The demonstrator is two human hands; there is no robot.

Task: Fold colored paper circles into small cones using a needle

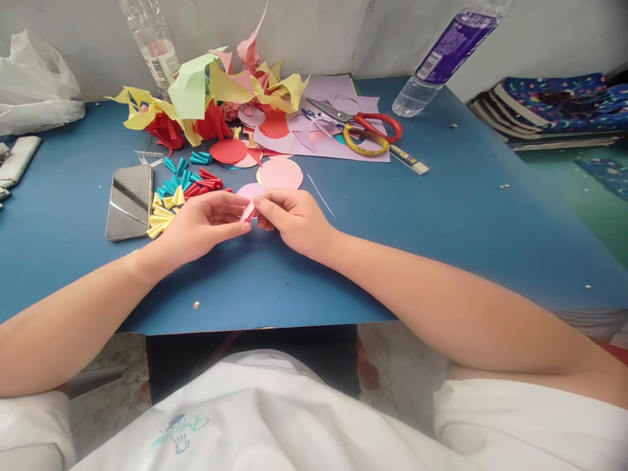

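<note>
Between my two hands is a small folded piece of pink paper (pixel 248 210). My left hand (pixel 203 219) pinches its lower left end between thumb and fingers. My right hand (pixel 294 219) grips its upper right side with thumb and forefinger. Just behind the hands lie flat pink paper circles (pixel 281 174), partly covered by my fingers. Left of them are several small folded paper cones: teal ones (pixel 180 180), red ones (pixel 206 183) and yellow ones (pixel 161 219). A red paper circle (pixel 228 151) rests on other discs farther back.
A phone (pixel 129 203) lies left of the cones. Scissors (pixel 375 134) and a box cutter (pixel 409 159) rest by lilac paper (pixel 314 147). Crumpled paper scraps (pixel 196 91) pile up at the back. Two bottles, one with a purple label (pixel 454 49), stand by the wall.
</note>
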